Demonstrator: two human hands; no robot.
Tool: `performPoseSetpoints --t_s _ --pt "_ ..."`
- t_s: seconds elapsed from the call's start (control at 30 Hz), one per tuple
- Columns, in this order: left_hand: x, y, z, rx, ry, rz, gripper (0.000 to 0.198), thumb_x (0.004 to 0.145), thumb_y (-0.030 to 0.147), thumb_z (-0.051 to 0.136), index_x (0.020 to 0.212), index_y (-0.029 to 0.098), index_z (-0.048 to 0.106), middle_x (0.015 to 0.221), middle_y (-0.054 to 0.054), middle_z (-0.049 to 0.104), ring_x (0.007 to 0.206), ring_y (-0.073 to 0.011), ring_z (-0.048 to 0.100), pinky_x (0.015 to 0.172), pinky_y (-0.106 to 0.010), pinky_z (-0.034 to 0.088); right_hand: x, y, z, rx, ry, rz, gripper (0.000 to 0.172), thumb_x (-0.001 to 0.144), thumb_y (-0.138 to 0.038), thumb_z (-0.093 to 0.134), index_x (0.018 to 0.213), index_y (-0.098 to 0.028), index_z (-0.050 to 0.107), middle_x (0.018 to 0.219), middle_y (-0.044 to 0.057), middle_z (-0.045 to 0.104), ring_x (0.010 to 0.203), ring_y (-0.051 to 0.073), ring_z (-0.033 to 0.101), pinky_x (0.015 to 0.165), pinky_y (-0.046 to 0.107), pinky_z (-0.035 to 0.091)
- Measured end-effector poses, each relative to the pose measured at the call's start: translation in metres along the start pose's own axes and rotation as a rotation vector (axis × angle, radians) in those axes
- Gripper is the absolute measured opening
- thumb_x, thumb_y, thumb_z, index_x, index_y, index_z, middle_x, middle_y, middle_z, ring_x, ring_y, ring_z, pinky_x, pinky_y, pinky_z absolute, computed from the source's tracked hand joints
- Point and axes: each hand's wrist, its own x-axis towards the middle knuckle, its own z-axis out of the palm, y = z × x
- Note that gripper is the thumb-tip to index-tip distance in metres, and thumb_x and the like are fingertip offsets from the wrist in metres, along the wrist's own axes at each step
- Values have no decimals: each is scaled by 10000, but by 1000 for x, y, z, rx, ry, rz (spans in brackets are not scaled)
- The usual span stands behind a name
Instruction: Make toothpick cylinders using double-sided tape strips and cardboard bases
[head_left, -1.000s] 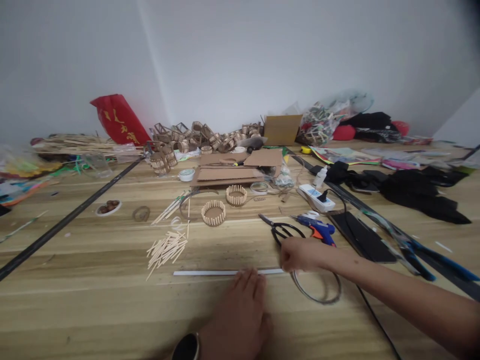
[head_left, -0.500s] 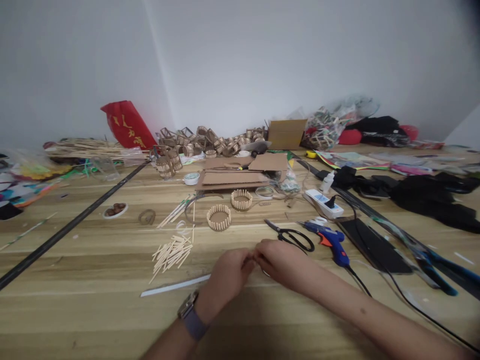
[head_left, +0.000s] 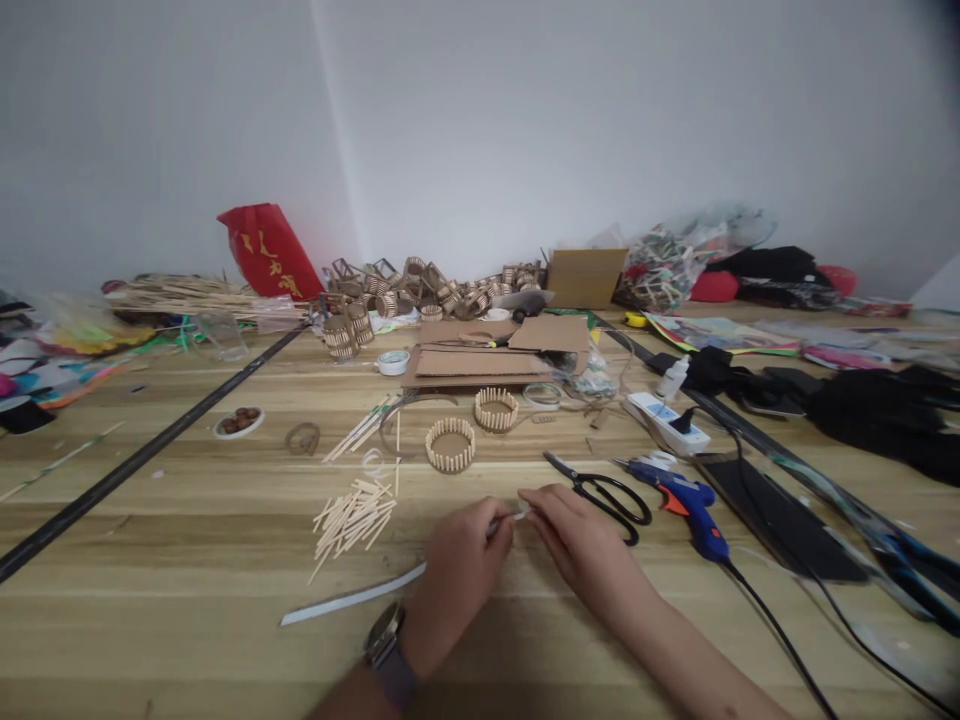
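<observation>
Grips a long, narrow, white flexible strip (head_left: 356,597) in the closed left hand (head_left: 466,552), and pinches a pale end with the right hand's (head_left: 571,525) fingertips. Trails the rest leftward over the pale wooden bench (head_left: 187,620), near heaped short wooden sticks (head_left: 356,520).

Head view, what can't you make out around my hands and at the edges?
In the head view:
- White strip: middle hidden by the left hand.
- Right hand: whether it pinches the pale bit; too small, blurred.
- Black cloth: cut off by the right edge.
</observation>
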Motion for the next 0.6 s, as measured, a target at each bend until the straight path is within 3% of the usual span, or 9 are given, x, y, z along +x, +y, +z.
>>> performPoseSetpoints --t_s 0.17,0.3,0.4,0.47,0.53,0.6 --pt "-4 -5 7 151 56 46 162 837 161 530 769 197 672 697 -10 702 640 -157 618 576 -248 327 -7 0 10 14 96 -128 216 955 -170 403 1072 -190 584 934 97 660 892 219 648 789 340 531" --pt "-7 -4 10 360 18 103 129 832 164 573 775 207 680 712 -19 717 649 -184 646 557 -264 327 -16 3 10 94 5 -89 198 943 -174 433 1071 -199 582 947 85 661 891 204 637 778 313 523" --pt "-9 -1 10 477 -9 147 110 853 184 591 838 223 693 748 -25 730 669 -213 669 550 -275 356 -19 23 -4 30 -28 38 188 943 -238 448 1031 -192 608 961 97 669 910 223 628 806 337 506" --pt "-11 1 11 551 -12 188 116 867 175 592 843 226 693 738 -25 726 661 -220 672 540 -279 373 -18 45 -15 -135 -33 217 208 944 -258 443 994 -172 625 998 128 669 965 256 615 865 380 476" --pt "-13 0 13 606 12 249 109 859 150 613 822 221 687 708 -19 713 636 -214 666 531 -280 387 -16 66 -23 -311 -124 398 220 878 -199 519 1063 -153 629 1089 162 660 1031 301 597 908 414 445" --pt "-14 -2 16 634 68 310 108 829 116 651 778 209 671 673 -8 696 605 -201 653 521 -278 397 -14 83 -27 -338 -164 455 304 823 -127 545 1119 -121 615 1097 190 660 1044 320 599 899 408 443"
